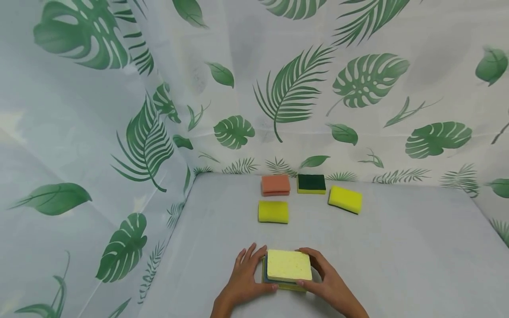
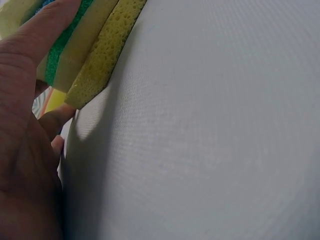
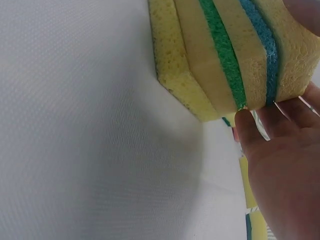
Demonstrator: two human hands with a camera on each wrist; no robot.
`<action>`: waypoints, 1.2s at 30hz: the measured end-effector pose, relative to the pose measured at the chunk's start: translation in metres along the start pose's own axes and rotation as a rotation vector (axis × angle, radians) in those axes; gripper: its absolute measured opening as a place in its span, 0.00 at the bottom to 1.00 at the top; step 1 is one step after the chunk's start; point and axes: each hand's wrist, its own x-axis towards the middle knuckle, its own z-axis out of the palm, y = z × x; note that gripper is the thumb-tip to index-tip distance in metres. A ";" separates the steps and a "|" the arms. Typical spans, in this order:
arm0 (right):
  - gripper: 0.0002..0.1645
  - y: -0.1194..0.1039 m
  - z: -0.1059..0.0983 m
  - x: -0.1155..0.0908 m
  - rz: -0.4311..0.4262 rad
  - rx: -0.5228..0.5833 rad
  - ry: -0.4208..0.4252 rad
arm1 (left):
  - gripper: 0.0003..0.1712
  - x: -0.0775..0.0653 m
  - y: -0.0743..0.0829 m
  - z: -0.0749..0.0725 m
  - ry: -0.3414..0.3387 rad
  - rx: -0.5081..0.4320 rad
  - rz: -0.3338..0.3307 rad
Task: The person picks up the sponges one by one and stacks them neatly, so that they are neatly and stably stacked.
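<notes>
In the head view a stack of sponges stands on the pale table, topped by a pale yellow sponge (image 1: pixel 288 265). The wrist views show its side: a yellow sponge (image 3: pixel 170 65) at the bottom, then tan layers with a green layer (image 3: pixel 224 50) and a blue layer (image 3: pixel 265 45) between. My left hand (image 1: pixel 247 280) grips the stack's left side, thumb along the near face and fingers at the far side. From the right, my right hand (image 1: pixel 324 278) holds the upper stack, its thumb at the near corner and fingertips behind, touching the green and blue layers.
Farther back on the table (image 1: pixel 397 247) lie a salmon-pink sponge (image 1: pixel 275 184), a dark green and yellow sponge (image 1: pixel 311 183), a yellow sponge (image 1: pixel 273 212) and a tilted yellow sponge (image 1: pixel 345 199). Leaf-patterned cloth (image 1: pixel 294 115) hangs behind and at both sides.
</notes>
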 end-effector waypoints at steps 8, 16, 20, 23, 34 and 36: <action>0.50 -0.001 -0.002 -0.002 0.030 -0.015 -0.018 | 0.59 -0.001 0.000 0.003 0.012 -0.001 0.020; 0.48 0.002 -0.002 -0.004 0.038 0.007 -0.060 | 0.58 -0.002 0.005 0.005 -0.040 -0.021 -0.057; 0.47 0.004 0.001 -0.004 0.042 0.020 -0.063 | 0.55 -0.005 0.007 0.006 -0.018 -0.074 -0.055; 0.47 0.005 0.002 -0.004 0.051 0.017 -0.065 | 0.53 -0.008 0.010 0.009 0.008 -0.143 -0.034; 0.48 0.001 0.001 -0.001 0.063 0.020 -0.058 | 0.42 -0.005 0.019 0.015 0.070 -0.346 -0.160; 0.48 -0.001 -0.001 0.000 0.061 0.022 -0.061 | 0.42 -0.003 0.021 0.015 0.073 -0.353 -0.182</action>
